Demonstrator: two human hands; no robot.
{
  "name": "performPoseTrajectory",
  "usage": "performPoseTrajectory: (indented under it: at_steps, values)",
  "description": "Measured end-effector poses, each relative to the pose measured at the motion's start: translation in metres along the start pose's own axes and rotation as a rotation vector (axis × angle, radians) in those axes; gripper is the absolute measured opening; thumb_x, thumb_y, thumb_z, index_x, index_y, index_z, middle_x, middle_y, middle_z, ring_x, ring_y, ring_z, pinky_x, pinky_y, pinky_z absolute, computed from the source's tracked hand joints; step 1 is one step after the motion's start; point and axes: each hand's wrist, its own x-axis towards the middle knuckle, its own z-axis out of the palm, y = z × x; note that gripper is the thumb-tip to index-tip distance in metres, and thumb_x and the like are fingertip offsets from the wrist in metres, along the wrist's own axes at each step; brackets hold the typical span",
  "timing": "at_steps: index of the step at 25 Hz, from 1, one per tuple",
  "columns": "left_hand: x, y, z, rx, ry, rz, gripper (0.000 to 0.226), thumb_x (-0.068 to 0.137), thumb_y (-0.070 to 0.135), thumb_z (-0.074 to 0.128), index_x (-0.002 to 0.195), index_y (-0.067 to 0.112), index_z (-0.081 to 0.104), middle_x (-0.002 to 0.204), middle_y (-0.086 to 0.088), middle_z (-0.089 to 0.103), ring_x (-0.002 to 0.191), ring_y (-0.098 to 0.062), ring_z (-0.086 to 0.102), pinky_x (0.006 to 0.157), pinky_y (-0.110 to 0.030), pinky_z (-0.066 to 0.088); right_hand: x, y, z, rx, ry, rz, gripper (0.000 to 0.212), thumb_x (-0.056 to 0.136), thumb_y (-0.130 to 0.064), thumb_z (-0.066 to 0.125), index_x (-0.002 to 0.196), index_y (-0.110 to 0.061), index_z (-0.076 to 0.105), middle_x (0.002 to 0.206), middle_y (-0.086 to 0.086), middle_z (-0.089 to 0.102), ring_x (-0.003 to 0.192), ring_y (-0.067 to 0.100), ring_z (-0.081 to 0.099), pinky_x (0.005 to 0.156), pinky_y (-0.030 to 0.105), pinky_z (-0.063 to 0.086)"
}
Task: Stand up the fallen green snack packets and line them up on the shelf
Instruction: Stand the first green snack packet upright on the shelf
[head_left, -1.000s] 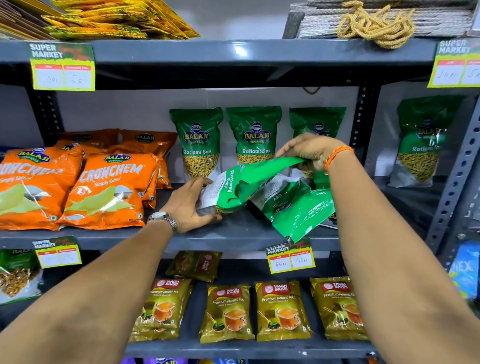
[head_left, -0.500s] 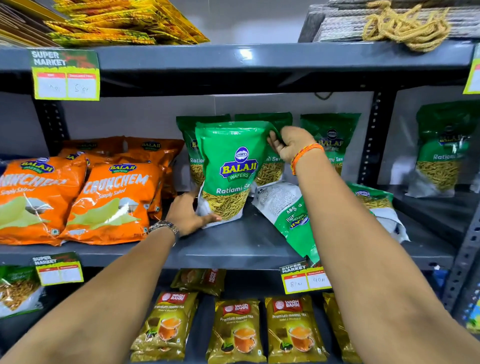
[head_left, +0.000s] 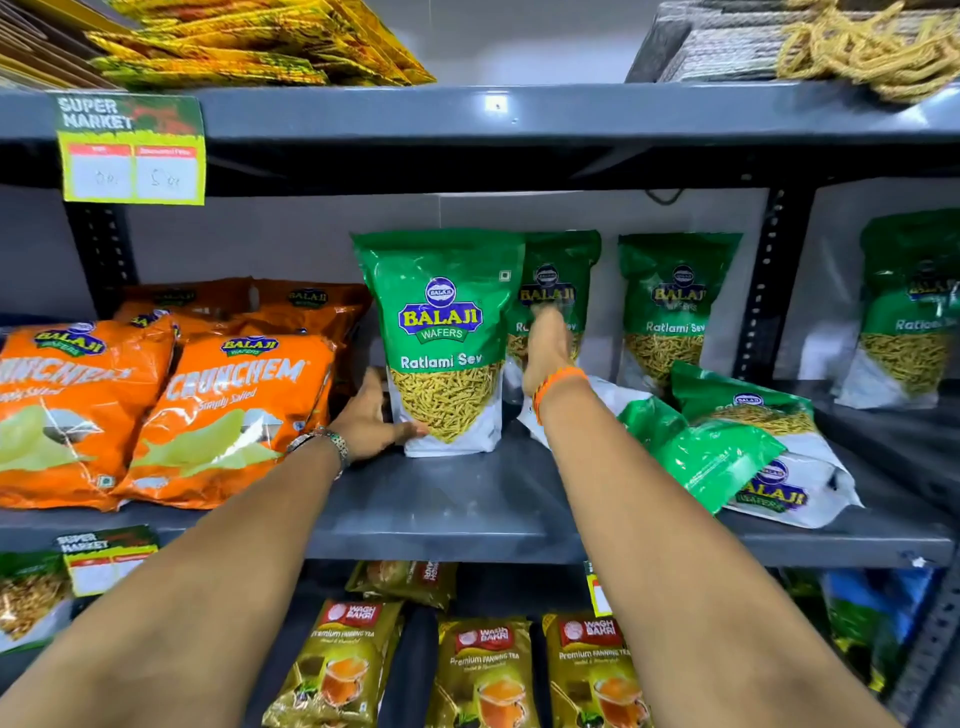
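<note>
The left hand (head_left: 371, 418), wearing a metal watch, lies open with its fingers spread against the lower left corner of an upright Ratlami Sev packet (head_left: 444, 343), thumb touching the white base. The right hand (head_left: 545, 348), with an orange wristband, reaches past that packet's right edge; it is blurred, so whether it pinches anything cannot be told. The packet is a glossy green pouch with a clear window showing thin yellow strands, standing on the grey metal shelf (head_left: 441, 504). Behind it stand two more green packets (head_left: 675, 306) against the pale back wall. To the right, two fallen green packets (head_left: 727, 447) lie crumpled and overlapping near the shelf's front edge. Bare shelf lies between the arms, in front of the upright pouch. On the left, puffy orange Crunchem bags (head_left: 223, 415) lean just beside the left hand.
</note>
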Motion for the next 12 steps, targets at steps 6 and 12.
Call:
performPoseTrajectory:
  at_steps: [6,12]
  values:
    - [0.000,-0.003,0.006,-0.148,0.000,-0.058,0.085,0.069,0.008,0.083,0.133,0.024,0.029,0.134,-0.011,0.060,0.129,-0.029,0.057,0.111,-0.055,0.045,-0.012,0.089,-0.011,-0.377,-0.406,-0.170,0.076,0.072,-0.059,0.079,0.134,-0.027,0.050,0.121,0.004,0.071,0.106,0.028,0.070,0.082,0.042,0.058]
    - [-0.014,-0.004,0.004,-0.038,0.015,-0.047,0.073,0.082,0.005,0.072,0.129,0.032,0.023,0.136,-0.002,0.055,0.133,-0.023,0.052,0.114,-0.052,0.042,-0.022,0.108,-0.009,-0.442,-0.412,-0.262,0.087,0.056,-0.060,0.086,0.128,-0.034,0.045,0.134,-0.006,0.066,0.123,0.021,0.062,0.109,0.049,0.048]
